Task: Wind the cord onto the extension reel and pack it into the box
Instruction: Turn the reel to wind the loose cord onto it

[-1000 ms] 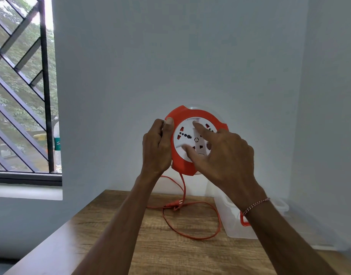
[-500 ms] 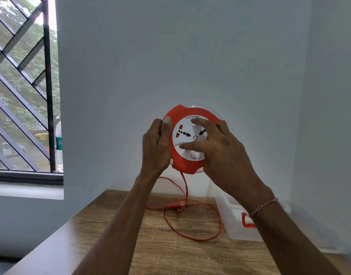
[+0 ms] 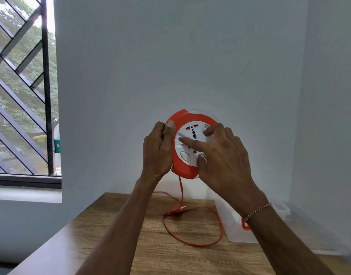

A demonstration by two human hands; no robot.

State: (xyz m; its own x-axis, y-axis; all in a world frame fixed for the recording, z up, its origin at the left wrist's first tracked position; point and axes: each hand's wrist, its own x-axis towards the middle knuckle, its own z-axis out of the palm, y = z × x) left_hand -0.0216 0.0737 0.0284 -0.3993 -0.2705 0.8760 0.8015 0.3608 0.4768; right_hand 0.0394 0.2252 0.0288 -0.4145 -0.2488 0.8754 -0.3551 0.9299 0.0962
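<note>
A person holds an orange extension reel (image 3: 187, 144) upright in mid-air above a wooden tabletop (image 3: 131, 245), facing a pale wall. The left hand (image 3: 157, 149) has its grip curled round the reel's left rim, thumb lying along the orange edge. The right hand (image 3: 223, 157) presses spread fingertips (image 3: 181, 139) and thumb against the white socket face (image 3: 187, 135), apparently to turn it as a winding disc; that grip is apart, clamped on nothing.

The orange cord (image 3: 192, 225) hangs from the underside of the reel and lies in a loose loop on the tabletop, its plug (image 3: 175, 210) resting near the loop's crossing, so much of the winding appears still to be done. A clear plastic box (image 3: 234, 225) with an orange latch waits on the tabletop at right, partly hidden behind the right forearm.

The reel looks light and rigid, its smooth plastic likely slippery; the rim offers the surest hold. The cord looks thin and limp, apt to kink or snag if drawn in fast.
</note>
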